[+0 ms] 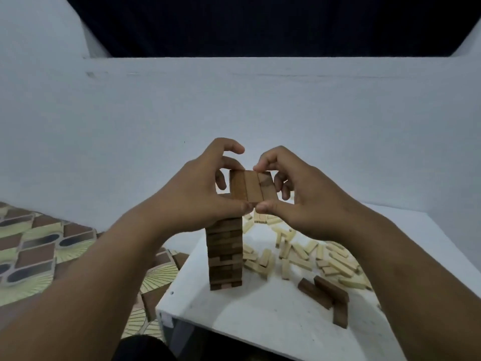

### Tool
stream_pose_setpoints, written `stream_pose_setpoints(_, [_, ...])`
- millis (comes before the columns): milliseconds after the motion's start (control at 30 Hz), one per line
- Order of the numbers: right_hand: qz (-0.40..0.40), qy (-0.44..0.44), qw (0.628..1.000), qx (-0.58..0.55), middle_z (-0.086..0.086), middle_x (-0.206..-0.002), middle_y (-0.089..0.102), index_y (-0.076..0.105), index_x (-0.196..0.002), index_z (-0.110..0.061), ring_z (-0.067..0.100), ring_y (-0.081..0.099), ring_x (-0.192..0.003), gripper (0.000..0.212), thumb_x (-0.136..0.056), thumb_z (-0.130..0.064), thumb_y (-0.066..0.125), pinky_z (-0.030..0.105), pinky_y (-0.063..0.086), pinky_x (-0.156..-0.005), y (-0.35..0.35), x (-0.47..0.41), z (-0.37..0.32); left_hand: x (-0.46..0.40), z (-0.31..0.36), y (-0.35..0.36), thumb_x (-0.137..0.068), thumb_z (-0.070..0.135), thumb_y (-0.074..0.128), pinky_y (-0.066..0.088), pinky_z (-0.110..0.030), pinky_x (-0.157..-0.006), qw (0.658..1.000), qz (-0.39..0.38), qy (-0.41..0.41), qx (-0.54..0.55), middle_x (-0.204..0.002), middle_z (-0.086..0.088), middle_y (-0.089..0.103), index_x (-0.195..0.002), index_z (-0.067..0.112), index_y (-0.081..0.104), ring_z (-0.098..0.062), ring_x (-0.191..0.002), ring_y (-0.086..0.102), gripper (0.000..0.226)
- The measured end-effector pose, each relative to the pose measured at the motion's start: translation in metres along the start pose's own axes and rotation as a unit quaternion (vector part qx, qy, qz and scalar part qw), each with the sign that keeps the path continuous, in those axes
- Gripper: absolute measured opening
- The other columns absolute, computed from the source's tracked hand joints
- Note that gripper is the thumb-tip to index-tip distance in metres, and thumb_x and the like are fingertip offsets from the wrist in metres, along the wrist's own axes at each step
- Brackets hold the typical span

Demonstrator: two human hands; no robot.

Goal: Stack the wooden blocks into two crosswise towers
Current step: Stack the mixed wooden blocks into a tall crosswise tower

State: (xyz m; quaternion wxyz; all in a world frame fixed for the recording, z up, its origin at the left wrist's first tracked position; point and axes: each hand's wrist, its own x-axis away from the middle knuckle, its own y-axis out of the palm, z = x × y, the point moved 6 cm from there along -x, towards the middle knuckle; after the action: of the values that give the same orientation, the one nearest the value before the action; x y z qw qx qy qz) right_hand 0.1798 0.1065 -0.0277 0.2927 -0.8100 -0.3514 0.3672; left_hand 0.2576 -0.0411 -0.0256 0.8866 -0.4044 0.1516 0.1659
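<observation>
Both hands are up at the top of the dark wooden tower, which stands near the front-left part of the white counter. The top layer is three dark blocks lying side by side, and both hands are pinching it. The left hand has its thumb at the near edge and a curled finger on the far edge, so its grip is closed on that layer. The right hand does the same from the other side, thumb at the near edge, fingertip on the far edge, other fingers curled behind the right end.

The tower looks pretty tall, with layers alternating direction all the way down.

Behind and to the right of it there's a loose pile of pale wooden blocks scattered over the counter, no second tower in sight. Closer to the front right sit a few spare dark blocks, some leaning on each other, well apart from the tower.

Patterned floor tiles show off to the left, below counter level.
</observation>
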Motion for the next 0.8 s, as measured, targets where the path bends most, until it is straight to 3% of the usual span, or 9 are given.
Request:
stream_pose_setpoints(133, [-0.029, -0.012, 0.999, -0.006, -0.008, -0.108, 0.056, 0.042, -0.105, -0.045, 0.017, 0.052, -0.08, 0.043, -0.082, -0.031, 0.076, 0.038, 0.052, -0.075, 0.021, -0.034, -0.001, -0.006, -0.028, -0.018, -0.066, 0.04, 0.085, 0.046, -0.024, -0.073, 0.999, 0.006, -0.039, -0.018, -0.114, 0.021, 0.058, -0.124, 0.046, 0.036, -0.006, -0.097, 0.053, 0.077])
stream_pose_setpoints(400, [-0.086, 0.011, 0.996, -0.03, -0.016, -0.116, 0.055, 0.043, -0.105, -0.048, 0.007, 0.048, -0.075, 0.047, -0.08, -0.029, 0.079, 0.027, 0.047, -0.069, 0.053, -0.063, 0.02, -0.005, -0.073, -0.015, -0.067, 0.036, 0.086, 0.041, -0.021, -0.073, 0.995, -0.001, -0.1, 0.01, -0.115, 0.016, 0.06, -0.125, 0.042, 0.038, -0.004, -0.106, 0.051, 0.075])
stream_pose_setpoints(800, [-0.118, 0.032, 0.992, -0.026, -0.021, -0.121, 0.055, 0.043, -0.113, -0.052, 0.006, 0.052, -0.088, 0.054, -0.079, -0.03, 0.08, 0.026, 0.048, -0.072, 0.063, -0.064, 0.031, -0.001, -0.093, -0.001, -0.07, 0.038, 0.085, 0.04, -0.02, -0.079, 0.993, -0.011, -0.118, 0.024, -0.115, 0.017, 0.061, -0.133, 0.046, 0.029, -0.004, -0.108, 0.052, 0.085])
